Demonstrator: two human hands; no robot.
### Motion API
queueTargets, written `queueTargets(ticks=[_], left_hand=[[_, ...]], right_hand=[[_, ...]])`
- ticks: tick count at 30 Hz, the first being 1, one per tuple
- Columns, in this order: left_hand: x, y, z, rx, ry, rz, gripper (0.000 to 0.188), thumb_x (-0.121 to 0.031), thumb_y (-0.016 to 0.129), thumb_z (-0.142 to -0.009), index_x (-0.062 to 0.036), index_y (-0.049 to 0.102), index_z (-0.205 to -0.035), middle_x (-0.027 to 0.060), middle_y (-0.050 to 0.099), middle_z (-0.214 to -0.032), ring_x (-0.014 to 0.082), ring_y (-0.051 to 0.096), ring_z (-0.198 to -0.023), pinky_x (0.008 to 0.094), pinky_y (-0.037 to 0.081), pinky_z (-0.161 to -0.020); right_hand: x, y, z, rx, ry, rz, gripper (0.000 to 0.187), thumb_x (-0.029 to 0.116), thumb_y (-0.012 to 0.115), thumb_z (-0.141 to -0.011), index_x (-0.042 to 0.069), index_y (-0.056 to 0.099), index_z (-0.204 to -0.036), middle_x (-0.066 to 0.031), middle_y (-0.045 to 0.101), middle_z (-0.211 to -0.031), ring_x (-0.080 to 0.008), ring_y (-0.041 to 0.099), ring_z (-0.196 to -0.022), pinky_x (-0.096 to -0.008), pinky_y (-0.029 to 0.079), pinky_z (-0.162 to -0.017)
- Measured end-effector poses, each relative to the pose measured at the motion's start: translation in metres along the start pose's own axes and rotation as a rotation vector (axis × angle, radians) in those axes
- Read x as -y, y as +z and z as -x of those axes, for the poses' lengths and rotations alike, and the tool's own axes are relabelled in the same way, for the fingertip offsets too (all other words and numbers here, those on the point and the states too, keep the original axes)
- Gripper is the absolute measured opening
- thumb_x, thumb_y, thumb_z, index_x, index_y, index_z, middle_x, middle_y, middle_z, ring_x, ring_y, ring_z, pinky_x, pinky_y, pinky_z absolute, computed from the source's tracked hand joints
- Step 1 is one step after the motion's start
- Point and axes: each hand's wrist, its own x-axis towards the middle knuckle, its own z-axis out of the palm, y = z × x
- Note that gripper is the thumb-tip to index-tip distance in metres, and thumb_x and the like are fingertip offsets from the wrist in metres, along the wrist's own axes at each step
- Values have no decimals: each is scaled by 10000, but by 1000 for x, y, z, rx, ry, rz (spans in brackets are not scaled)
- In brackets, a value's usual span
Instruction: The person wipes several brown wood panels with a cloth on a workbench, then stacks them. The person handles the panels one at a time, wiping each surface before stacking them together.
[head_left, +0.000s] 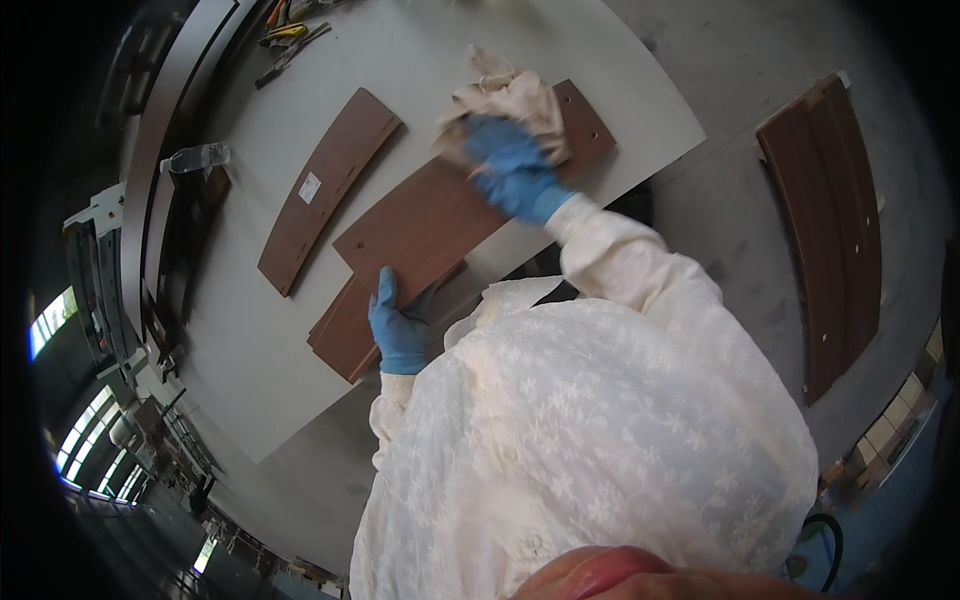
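A reddish-brown wooden board (435,225) with small round holes near its ends lies slantwise over other brown boards (345,330) at the near side of the table. My left hand (400,325), in a blue glove, grips its near edge, the thumb on the upper face and the fingers partly hidden below. Toward the board's far right end, my blue-gloved right hand (512,165) presses a crumpled beige cloth (520,100) against the surface. That hand is slightly smeared by motion, its fingers bunched into the cloth.
A curved brown board (325,195) with a white label lies on the pale table (250,370). Long dark panels (150,190), a clear plastic bottle (197,157) and hand tools (290,40) sit along the left and far side. More brown boards (825,230) stand off to the right.
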Motion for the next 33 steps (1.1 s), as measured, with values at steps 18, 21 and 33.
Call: queueTargets(ticks=[18,21,33], left_hand=[[7,-46,21,-102,23,40,491,-215,690,-995,-53,520,-1426,128,613,-1378,275,629,-1245,479,580,-1036],[11,-58,27,-157,22,66,508,-217,688,-996,-55,508,-1442,126,611,-1387,274,629,-1249,474,575,-1045],[9,-53,31,-211,-1,44,505,-238,702,-989,-65,525,-1429,112,611,-1381,259,621,-1248,456,578,-1041]], right_hand=[[-170,-76,3,14,276,375,594,509,646,-918,159,624,-1397,-140,533,-1517,-291,506,-1392,-493,373,-1129],[-175,-92,11,-140,368,490,644,570,693,-872,158,633,-1364,-138,529,-1518,-320,484,-1398,-500,361,-1124],[-164,-102,21,-481,815,131,392,380,781,-821,29,739,-991,-211,755,-919,-414,729,-860,-451,567,-790]])
